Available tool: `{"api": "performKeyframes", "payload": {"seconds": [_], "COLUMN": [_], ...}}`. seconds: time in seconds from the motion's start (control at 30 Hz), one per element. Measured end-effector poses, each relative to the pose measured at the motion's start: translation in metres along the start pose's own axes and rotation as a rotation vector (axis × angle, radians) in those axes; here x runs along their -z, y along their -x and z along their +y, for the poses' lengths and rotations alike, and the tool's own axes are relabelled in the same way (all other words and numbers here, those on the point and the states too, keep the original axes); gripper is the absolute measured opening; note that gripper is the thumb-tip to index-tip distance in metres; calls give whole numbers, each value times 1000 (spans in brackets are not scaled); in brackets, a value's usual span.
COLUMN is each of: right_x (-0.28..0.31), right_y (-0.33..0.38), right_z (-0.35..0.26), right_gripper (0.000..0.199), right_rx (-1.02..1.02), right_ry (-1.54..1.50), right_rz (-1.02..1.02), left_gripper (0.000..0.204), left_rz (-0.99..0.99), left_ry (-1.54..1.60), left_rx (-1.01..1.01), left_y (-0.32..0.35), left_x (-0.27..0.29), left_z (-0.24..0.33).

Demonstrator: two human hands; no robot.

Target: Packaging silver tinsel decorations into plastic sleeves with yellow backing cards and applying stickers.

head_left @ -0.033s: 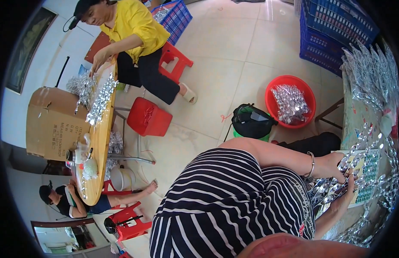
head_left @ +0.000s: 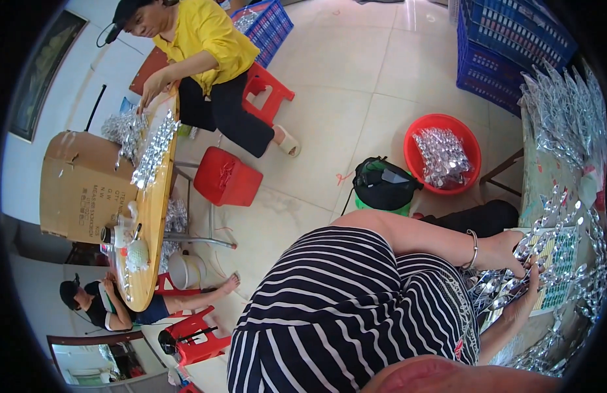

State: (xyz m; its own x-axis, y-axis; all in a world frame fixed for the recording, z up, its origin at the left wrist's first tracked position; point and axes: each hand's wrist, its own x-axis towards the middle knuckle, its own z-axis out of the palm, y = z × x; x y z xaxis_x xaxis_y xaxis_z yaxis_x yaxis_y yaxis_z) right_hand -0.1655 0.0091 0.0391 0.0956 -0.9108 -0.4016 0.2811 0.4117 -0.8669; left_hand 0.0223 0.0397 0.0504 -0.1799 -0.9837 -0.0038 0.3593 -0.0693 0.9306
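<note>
- Left hand [head_left: 506, 252] pinches small silver packets [head_left: 496, 288] heaped at the table [head_left: 536, 183] edge
- Right hand [head_left: 523, 298] lies just below, fingers among the packets; grip probably loose, cannot tell
- Green-and-yellow sheet [head_left: 557, 265] beside both hands

This is a small piecework packing room, a home-style workshop with a pale tiled floor [head_left: 356, 78]. People sit on low red plastic stools [head_left: 226, 177] at a round wooden surface [head_left: 153, 216] heaped with small shiny silver packets [head_left: 153, 147]. More of the same packets fill a red plastic basin [head_left: 442, 156] on the floor and cover a second surface [head_left: 565, 170] at the right. Stacked blue plastic crates [head_left: 513, 46] and a brown cardboard carton [head_left: 81, 187] stand by the walls, as in a place where goods are sorted by hand.
</note>
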Motion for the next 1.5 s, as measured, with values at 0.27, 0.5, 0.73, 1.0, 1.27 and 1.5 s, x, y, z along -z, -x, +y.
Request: {"api": "performKeyframes", "payload": {"seconds": [0.27,0.5,0.73,1.0,1.27,1.5], "right_x": [-10,-31,-62,-17,25,37], "right_y": [3,12,25,33,119,131], "right_z": [-5,-4,-19,37,48,50], "right_gripper": [31,31,23,24,29,26], "right_rx": [32,59,45,474,454,496], "right_ry": [173,125,19,-181,-62,-243], "right_rz": [-95,-81,-23,101,630,688], "left_gripper": [40,40,35,45,42,44], "left_rz": [116,98,-5,-290,-705,-762], "left_ry": [-54,-16,-68,-216,-154,-86], "left_rx": [-10,-28,107,213,477,540], "left_y": [22,28,-3,-9,9,0], "left_x": [-3,7,15,-1,-72,-97], "left_z": [4,8,14,-30,-48,-57]}}
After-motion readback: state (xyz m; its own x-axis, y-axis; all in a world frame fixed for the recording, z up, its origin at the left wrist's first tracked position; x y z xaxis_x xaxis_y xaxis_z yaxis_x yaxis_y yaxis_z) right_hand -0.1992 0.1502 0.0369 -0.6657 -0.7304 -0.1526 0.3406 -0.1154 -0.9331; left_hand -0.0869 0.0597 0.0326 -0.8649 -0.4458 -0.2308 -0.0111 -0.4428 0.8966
